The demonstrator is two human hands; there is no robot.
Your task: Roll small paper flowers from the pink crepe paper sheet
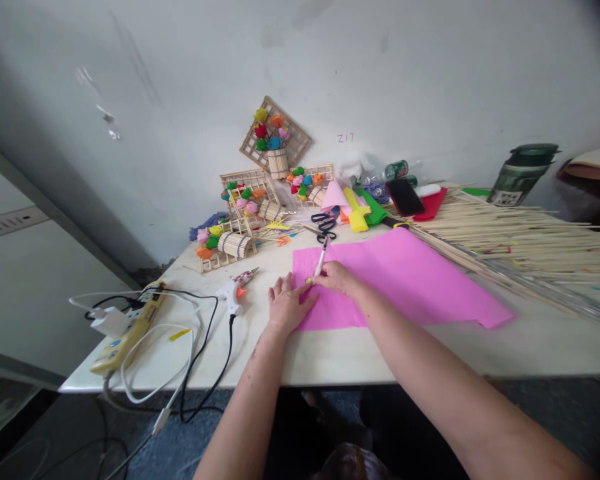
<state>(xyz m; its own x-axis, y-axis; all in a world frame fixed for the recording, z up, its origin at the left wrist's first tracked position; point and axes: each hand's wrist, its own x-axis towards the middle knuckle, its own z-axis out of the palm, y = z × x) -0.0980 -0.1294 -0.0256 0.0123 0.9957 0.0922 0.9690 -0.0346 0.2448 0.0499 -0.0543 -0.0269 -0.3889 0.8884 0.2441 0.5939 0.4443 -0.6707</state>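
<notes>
A large sheet of bright pink paper [400, 280] lies on the table in front of me. My right hand [337, 277] grips a white pen [323, 257], which stands slanted over the sheet's left part. Across the sheet's left edge my left hand [289, 303] rests flat with its fingers apart. A small yellow piece [309, 281] lies between my two hands, at the left fingertips; its exact shape is too small to tell. The pen's tip is hidden by my right fingers. Black-handled scissors [324, 227] lie just beyond the sheet.
To the left are a hot glue gun [233, 297] and a yellow power strip [130, 327] with tangled cables. Several stick lattices with paper flowers [276, 137] stand at the back. Thin wooden sticks [520, 230], a phone [405, 197] and a green bottle [523, 175] occupy the right.
</notes>
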